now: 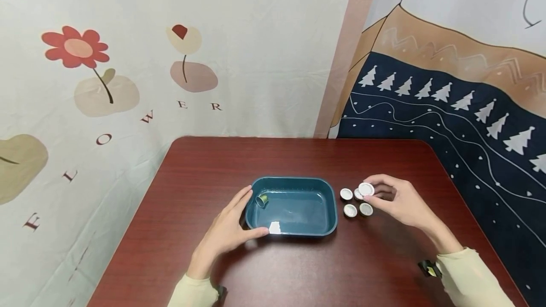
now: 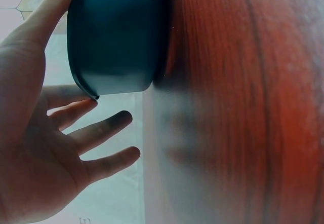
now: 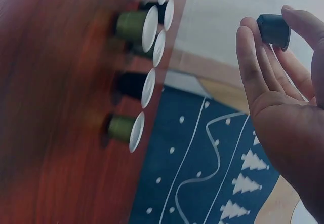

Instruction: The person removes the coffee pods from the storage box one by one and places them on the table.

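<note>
My right hand (image 1: 403,203) pinches a dark green coffee capsule (image 3: 274,30) between thumb and fingertips, its white lid facing up in the head view. Below and beside it, several other coffee capsules (image 1: 350,211) stand lid-down or lid-up in a cluster, white lids showing; their bodies are green or dark in the right wrist view. My left hand (image 1: 228,224) rests on the left front corner of a teal tray (image 1: 332,203), thumb along the front rim and fingers at the left side, spread and fairly straight. One green capsule (image 1: 262,201) lies tipped over inside the tray, near its left wall.
The tray and capsules are on a reddish-brown wooden table (image 1: 290,269). Behind the table hangs a pale cloth (image 1: 273,60) with printed flowers, and to the right a dark blue cloth (image 1: 405,112) with white trees.
</note>
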`<state>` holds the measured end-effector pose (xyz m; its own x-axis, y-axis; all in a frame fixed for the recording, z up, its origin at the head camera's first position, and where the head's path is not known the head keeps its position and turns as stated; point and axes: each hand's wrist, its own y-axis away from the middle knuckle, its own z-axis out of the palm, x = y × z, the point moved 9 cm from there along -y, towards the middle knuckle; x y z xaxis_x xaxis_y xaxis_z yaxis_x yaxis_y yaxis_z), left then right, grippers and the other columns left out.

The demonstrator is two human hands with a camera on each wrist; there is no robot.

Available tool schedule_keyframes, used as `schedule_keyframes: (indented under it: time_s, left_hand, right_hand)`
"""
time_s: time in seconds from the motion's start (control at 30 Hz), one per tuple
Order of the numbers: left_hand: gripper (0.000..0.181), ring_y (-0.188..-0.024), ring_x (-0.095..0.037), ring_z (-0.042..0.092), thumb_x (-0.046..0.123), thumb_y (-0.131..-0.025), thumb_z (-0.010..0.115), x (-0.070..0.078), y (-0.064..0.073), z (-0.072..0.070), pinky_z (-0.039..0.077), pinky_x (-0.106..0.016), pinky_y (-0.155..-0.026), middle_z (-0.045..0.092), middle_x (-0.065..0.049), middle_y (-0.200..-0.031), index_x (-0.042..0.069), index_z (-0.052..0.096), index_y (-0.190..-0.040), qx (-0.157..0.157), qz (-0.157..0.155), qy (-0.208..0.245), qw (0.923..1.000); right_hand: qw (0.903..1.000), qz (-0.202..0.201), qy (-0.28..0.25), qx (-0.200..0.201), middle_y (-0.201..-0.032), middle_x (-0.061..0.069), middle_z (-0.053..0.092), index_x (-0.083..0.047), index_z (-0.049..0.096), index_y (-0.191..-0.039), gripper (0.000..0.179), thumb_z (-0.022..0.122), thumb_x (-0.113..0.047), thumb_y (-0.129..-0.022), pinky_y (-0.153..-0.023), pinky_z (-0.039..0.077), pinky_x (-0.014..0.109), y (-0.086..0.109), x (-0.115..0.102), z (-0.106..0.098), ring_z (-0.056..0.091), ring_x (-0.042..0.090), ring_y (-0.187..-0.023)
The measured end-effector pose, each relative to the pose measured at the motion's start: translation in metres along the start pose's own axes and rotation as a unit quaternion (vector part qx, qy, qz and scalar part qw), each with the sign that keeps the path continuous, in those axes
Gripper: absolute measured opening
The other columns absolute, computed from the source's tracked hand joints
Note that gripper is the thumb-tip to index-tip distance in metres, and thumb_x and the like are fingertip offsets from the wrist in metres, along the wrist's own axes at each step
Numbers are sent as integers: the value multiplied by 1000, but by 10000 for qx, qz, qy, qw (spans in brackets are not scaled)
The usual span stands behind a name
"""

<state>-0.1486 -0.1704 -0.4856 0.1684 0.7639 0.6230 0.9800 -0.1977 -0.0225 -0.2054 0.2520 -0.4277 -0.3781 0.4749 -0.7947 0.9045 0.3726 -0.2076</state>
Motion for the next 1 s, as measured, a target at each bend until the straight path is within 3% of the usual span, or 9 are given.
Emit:
schedule_keyframes:
  time_s: [0.33, 0.7, 1.0]
  left_hand:
    - [123, -167, -38, 46, 71, -83, 92, -1, 0, 0, 47, -69, -128, 33, 3, -187, 16, 36, -178, -32, -25, -22, 10000]
    - [123, -167, -39, 47, 72, -83, 92, -2, 2, 0, 47, -69, -129, 33, 1, -188, 17, 36, -178, -15, -42, -8, 10000]
    - [123, -166, -39, 47, 71, -84, 92, -2, 2, 0, 46, -71, -128, 33, 1, -188, 17, 36, -179, -15, -34, 22, 10000]
  right_hand:
    - [9994, 13, 167, 298, -112, 5, 81, -11, 78, -125, 32, 89, -2, -96, -86, 62, 11, 24, 23, -17, 77, 1, -94]
    - [9982, 244, 418, 366, -117, 17, 82, -2, 79, -126, 35, 90, 0, -93, -82, 62, 10, 37, 45, -19, 75, -7, -92]
    - [9936, 688, 881, 178, -112, 12, 84, -5, 79, -123, 33, 93, -8, -92, -80, 60, 9, 42, 64, -12, 71, -12, -92]
